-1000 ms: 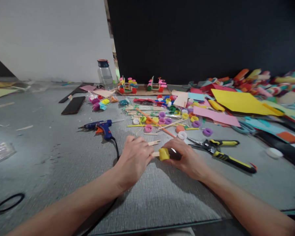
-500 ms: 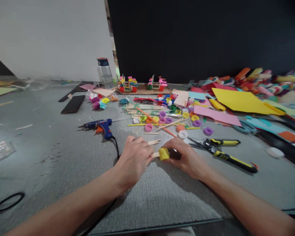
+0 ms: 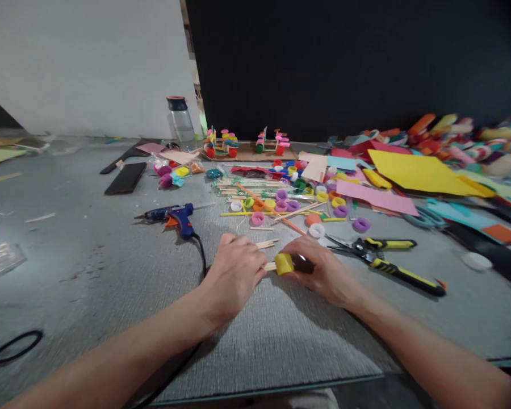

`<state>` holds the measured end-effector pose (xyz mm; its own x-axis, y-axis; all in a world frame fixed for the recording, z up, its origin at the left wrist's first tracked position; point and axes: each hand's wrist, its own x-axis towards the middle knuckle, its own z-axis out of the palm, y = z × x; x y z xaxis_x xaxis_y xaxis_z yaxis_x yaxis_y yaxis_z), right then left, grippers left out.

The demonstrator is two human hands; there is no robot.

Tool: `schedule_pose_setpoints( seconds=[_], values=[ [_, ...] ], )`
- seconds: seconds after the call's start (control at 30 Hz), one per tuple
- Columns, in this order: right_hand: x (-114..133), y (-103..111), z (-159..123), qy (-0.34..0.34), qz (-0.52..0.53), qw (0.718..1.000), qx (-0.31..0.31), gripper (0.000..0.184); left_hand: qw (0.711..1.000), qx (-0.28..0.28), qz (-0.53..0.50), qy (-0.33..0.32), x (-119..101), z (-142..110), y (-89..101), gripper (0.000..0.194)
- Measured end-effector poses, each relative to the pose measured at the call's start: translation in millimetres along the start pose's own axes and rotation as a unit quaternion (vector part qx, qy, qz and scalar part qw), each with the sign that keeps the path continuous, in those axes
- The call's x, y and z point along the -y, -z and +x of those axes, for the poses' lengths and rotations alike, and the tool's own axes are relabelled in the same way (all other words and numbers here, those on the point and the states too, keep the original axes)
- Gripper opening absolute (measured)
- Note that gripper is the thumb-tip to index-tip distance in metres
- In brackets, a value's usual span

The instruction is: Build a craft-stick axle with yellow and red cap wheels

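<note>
My left hand (image 3: 234, 272) rests on the grey table (image 3: 111, 272), fingers closed over thin wooden sticks (image 3: 267, 245) that poke out to the right. My right hand (image 3: 323, 272) grips a yellow bottle cap (image 3: 283, 264) with a dark part behind it, pressed against the end of a stick. The two hands nearly touch at the cap.
A blue glue gun (image 3: 174, 216) lies left of my hands, its black cord (image 3: 202, 253) running toward me. Yellow-handled cutters (image 3: 387, 264) lie to the right. Coloured caps (image 3: 281, 201), sticks, paper sheets (image 3: 417, 173), a phone (image 3: 125, 178), a bottle (image 3: 180, 120) and small cap models (image 3: 221, 145) sit farther back.
Both hands stay in place with the sticks and cap. The view has tilted slightly, so everything sits a little higher in the picture.
</note>
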<state>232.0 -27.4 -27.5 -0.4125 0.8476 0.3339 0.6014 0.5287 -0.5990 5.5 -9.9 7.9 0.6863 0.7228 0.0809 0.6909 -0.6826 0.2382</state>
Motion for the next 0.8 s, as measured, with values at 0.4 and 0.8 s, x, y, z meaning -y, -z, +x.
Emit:
schedule_pose_setpoints(
  seconds=[0.4,0.8],
  values=[
    [0.0,2.1,1.3,-0.002,-0.002,1.000,0.013,0.020,1.000,0.007,-0.001,0.009,-1.7,0.8,-0.3,0.017],
    [2.0,2.5,1.1,-0.001,-0.014,1.000,0.009,0.016,0.999,-0.028,0.006,-0.014,1.0,-0.1,-1.5,0.022]
  ],
)
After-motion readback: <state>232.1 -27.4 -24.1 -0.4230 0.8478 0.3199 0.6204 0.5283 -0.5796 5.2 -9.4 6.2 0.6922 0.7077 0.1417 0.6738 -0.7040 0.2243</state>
